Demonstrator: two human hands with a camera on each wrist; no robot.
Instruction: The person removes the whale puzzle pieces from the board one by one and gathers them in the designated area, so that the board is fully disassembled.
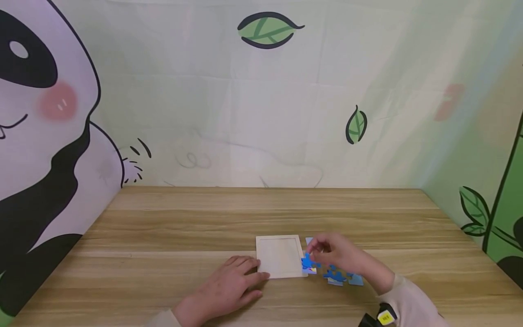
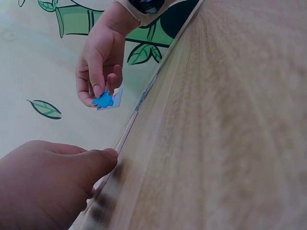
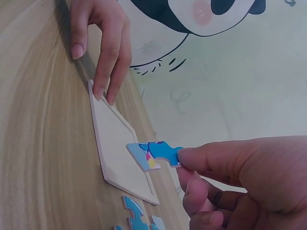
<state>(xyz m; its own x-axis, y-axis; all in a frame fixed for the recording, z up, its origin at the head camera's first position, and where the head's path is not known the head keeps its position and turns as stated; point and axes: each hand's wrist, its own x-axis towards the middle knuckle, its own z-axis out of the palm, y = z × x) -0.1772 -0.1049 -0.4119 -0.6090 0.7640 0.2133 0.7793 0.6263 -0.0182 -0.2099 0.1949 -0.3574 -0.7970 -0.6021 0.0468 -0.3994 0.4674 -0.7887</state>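
Observation:
A square pale wooden puzzle tray [image 1: 279, 259] lies bare on the table in the head view. My left hand [image 1: 229, 288] rests at its left side, with fairly straight fingertips on the rim. Between thumb and fingertips, my right hand [image 1: 343, 255] pinches a blue jigsaw piece [image 3: 165, 152] that has a light-blue edge and a touch of yellow and pink. The right wrist view shows this piece raised above the tray's right side. Several loose jigsaw pieces [image 1: 336, 277] lie right of the tray, partly hidden under the right hand.
The wood-grain table [image 1: 184, 218] reaches back to a wall cloth [image 1: 196, 100] printed with a panda and leaves. A black strap with a yellow tag [image 1: 385, 317] sits at the right wrist.

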